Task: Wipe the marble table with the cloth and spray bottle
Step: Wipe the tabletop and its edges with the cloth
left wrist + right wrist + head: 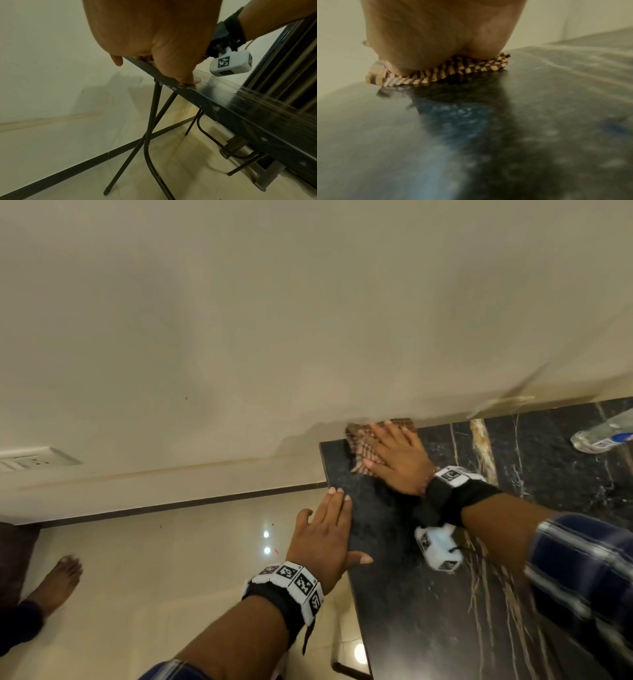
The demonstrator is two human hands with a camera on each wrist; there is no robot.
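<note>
The black marble table fills the lower right of the head view. A brown and cream checked cloth lies at its far left corner by the wall. My right hand presses flat on the cloth with straight, spread fingers; the cloth bulges under my palm in the right wrist view. My left hand rests flat on the table's left edge, thumb on the top. The table edge and my left thumb show in the left wrist view. A clear bottle with a blue label lies at far right.
A cream wall runs right behind the table. Thin black folding legs stand under the top on a glossy tiled floor. A wall socket sits at the left. A bare foot stands at lower left.
</note>
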